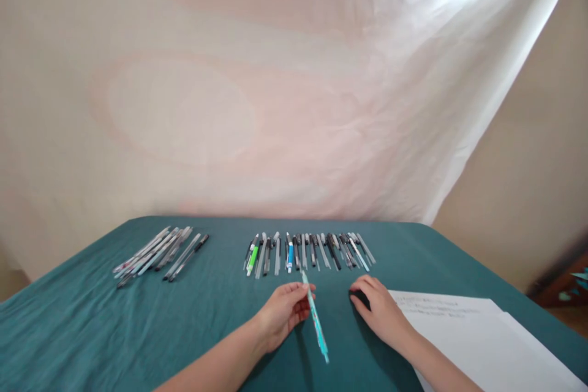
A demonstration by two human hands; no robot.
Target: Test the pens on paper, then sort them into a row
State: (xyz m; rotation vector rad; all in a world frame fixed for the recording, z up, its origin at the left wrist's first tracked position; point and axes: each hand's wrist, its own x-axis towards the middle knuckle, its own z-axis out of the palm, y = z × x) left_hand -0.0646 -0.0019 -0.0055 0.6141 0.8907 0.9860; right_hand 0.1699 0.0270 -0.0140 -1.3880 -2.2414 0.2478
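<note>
My left hand [282, 312] is closed in a pinch on a light teal pen [316, 320], which slants from the fingertips down toward me above the teal tablecloth [215, 312]. My right hand [379, 309] rests palm down on the cloth just left of a white sheet of paper [463, 334]; its fingers curl over something small and dark that I cannot make out. A row of several pens [307, 252] lies side by side just beyond both hands. A second bunch of pens [160, 252] lies further left.
A pale sheet [257, 92] hangs as a backdrop behind the table. The paper has faint writing near its top edge. At the far right beyond the table's edge is a beige wall and some dark furniture [567, 282].
</note>
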